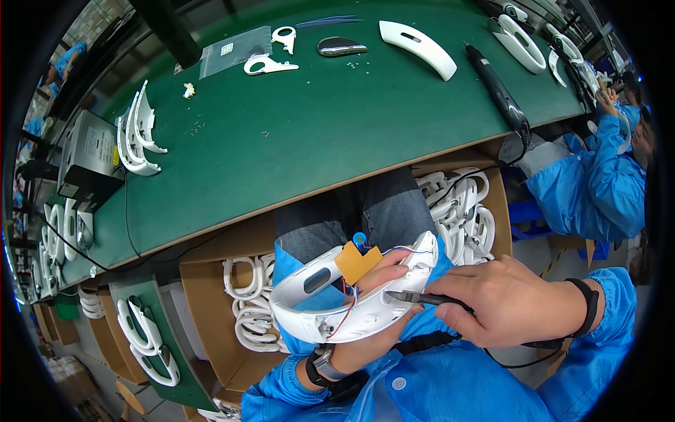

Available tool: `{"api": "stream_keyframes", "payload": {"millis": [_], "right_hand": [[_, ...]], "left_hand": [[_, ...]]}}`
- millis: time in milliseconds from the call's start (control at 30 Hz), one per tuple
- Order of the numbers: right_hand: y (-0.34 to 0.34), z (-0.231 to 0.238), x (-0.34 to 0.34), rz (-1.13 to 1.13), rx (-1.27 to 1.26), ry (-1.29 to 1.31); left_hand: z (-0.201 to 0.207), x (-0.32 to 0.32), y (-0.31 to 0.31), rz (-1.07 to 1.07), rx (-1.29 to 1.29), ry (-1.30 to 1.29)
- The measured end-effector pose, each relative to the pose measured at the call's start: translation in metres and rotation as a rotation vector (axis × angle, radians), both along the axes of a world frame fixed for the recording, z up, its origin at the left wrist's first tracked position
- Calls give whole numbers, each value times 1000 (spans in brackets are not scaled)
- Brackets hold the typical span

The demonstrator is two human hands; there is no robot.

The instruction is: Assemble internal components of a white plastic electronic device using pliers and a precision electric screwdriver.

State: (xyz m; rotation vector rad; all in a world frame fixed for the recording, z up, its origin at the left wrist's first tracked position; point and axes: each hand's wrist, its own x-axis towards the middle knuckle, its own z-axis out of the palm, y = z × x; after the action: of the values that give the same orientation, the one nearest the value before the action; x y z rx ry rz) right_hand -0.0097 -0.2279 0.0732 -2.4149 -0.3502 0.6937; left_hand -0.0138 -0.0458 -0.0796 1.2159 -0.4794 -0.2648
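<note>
Over my lap, my left hand (371,349) grips a curved white plastic housing (304,316) from beneath, its fingers coming up through the opening. An orange-brown flat piece (356,261) sits on the housing's upper edge, with a small blue round part (360,238) beside it. Thin red and blue wires run along the inside of the shell. My right hand (510,302) is closed round dark-handled pliers (430,299), whose metal jaws lie at the housing's inner face. Whether the jaws grip anything is too small to tell.
On the green table (253,165) lie an electric screwdriver (496,84), a curved white cover (418,48), a dark glossy part (342,47) and white shells (139,133). Cardboard boxes of white housings (464,211) flank my legs. A co-worker in blue (590,179) sits at right.
</note>
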Motion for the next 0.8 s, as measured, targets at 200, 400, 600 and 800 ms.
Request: {"api": "stream_keyframes", "payload": {"millis": [200, 400, 600, 800], "right_hand": [[0, -3, -2, 4, -9, -38], [3, -24, -19, -19, 56, -214], [7, -27, -38, -228, 49, -159], [2, -44, -41, -124, 21, -254]], "left_hand": [[1, 1, 1, 2, 10, -10], [0, 2, 2, -16, -103, 7], [-1, 3, 3, -43, -102, -5], [1, 0, 0, -52, -219, 108]]}}
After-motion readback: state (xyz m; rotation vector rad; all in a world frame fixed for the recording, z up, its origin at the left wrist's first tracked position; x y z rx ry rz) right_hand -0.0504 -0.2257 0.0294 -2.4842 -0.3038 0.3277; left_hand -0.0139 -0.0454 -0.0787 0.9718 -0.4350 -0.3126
